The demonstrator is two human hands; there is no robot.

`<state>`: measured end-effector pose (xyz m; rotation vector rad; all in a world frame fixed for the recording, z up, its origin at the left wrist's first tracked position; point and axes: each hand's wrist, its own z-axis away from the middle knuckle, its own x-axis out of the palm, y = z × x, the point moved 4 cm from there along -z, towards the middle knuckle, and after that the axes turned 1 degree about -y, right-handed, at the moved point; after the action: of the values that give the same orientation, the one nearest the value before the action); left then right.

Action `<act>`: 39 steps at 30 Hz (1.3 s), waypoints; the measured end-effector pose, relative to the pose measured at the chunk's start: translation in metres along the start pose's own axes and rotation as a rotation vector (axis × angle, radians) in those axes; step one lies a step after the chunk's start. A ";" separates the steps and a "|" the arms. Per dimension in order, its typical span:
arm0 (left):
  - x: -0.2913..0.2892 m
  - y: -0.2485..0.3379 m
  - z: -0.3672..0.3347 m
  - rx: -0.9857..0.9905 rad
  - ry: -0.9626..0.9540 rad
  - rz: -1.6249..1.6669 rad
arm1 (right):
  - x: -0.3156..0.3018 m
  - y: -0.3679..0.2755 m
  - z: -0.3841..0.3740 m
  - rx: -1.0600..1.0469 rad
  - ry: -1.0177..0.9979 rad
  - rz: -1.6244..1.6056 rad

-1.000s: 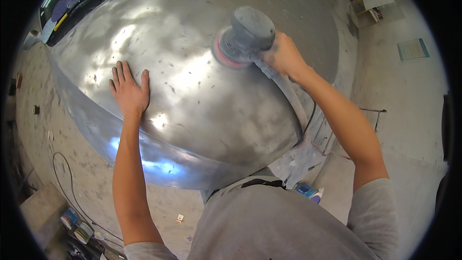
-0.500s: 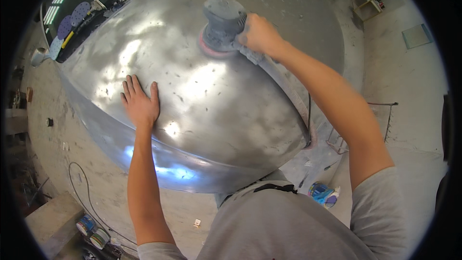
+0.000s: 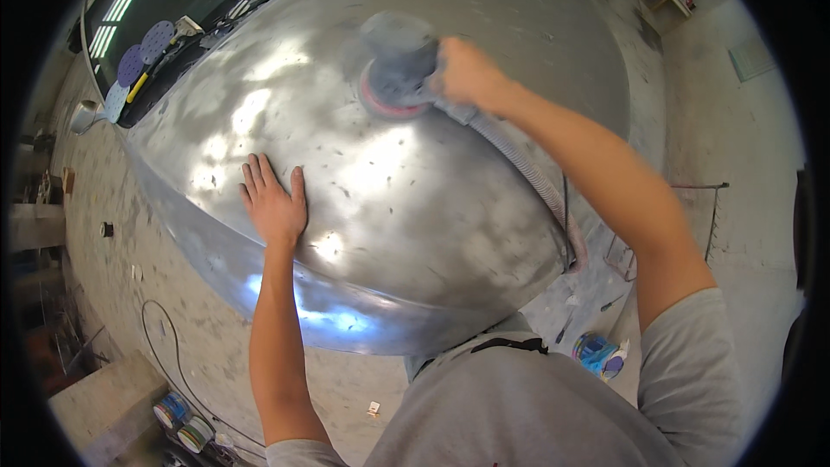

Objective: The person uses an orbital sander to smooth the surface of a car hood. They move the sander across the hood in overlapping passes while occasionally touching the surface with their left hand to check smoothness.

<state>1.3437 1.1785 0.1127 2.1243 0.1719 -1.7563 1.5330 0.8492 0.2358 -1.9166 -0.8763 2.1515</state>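
Observation:
A large car hood (image 3: 346,207), its surface sanded to patchy grey and shiny bare metal, fills the middle of the view. My left hand (image 3: 278,207) lies flat on its near left part, fingers stretched out, holding nothing. Farther up and to the right, my right hand (image 3: 471,76) is closed around a grey orbital sander (image 3: 405,69), slightly blurred by motion. The sander's round pad with a reddish edge rests on the hood. A ribbed grey hose (image 3: 527,164) runs from the sander along the hood's right side and over its edge.
Purple and pale blue sanding discs (image 3: 130,65) and a yellow-handled tool (image 3: 137,88) lie by the dark windshield (image 3: 173,0). Paint cans (image 3: 195,434) and a cable (image 3: 164,355) are on the floor at lower left. A blue can (image 3: 595,350) stands right of me; a thin metal stand (image 3: 713,216) is farther right.
The view has shifted, so the scene sits lower and more to the right. Against the hood, the sander has moved left and more of its hose shows. My left hand keeps its place.

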 end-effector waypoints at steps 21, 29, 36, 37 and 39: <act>0.028 0.029 -0.067 -0.003 0.082 -0.112 | -0.022 0.052 0.040 0.084 0.008 -0.010; 0.023 0.033 -0.067 -0.033 0.053 -0.101 | -0.017 0.053 0.024 0.084 -0.027 -0.045; 0.021 0.036 -0.066 -0.012 0.035 -0.143 | -0.038 0.074 0.024 0.016 0.045 -0.047; 0.022 0.039 -0.069 -0.003 0.025 -0.164 | -0.041 0.079 0.019 0.100 0.014 -0.010; 0.025 0.052 -0.076 0.038 0.045 -0.124 | -0.046 0.081 -0.001 0.096 -0.011 -0.048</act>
<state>1.4356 1.1544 0.1111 2.2252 0.2906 -1.7940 1.5647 0.7613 0.2352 -1.8222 -0.7963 2.1378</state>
